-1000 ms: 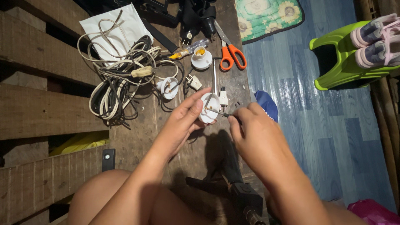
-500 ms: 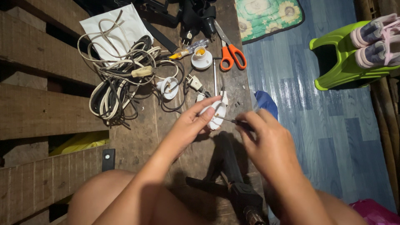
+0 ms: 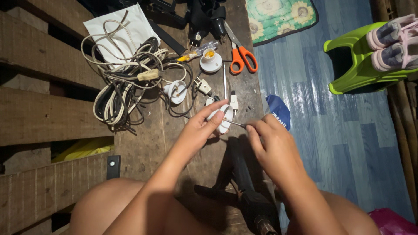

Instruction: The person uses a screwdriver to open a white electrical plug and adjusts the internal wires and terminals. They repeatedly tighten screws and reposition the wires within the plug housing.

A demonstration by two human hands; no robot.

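Hands at work over a wooden plank surface [image 3: 143, 143], seen from above. The left hand [image 3: 202, 128] pinches a small white lamp socket [image 3: 221, 118] between thumb and fingertips, fingers closed on its body, holding it just above the planks near the middle of the view. The right hand [image 3: 272, 146] is closed around the handle of a thin screwdriver [image 3: 237, 124], whose metal shaft runs leftward and meets the side of the socket; the handle itself is hidden inside the fist. Beyond the socket lie loose parts: a second white socket [image 3: 176, 90] wired to a tangle of white and black cords [image 3: 126, 87], a small white plug [image 3: 202, 85], a white connector piece [image 3: 234, 102] and a thin metal rod [image 3: 224, 80]. Farther off are a round white lamp holder with a yellow centre [image 3: 210, 61], orange-handled scissors [image 3: 241, 54], a yellow-tipped tester pen [image 3: 196, 52], a white sheet [image 3: 117, 30] under the cords, and black plugs [image 3: 204, 19] at the top edge. A blue cap-like object [image 3: 278, 111] lies just beside the right hand, at the edge of the planks. On the blue floor [image 3: 331, 143] to the right stand a green plastic stool [image 3: 361, 61] bearing pink shoes [image 3: 394, 41], and a flowered mat [image 3: 281, 15]. A dark tool [image 3: 252, 200] rests between the person's bare knees.
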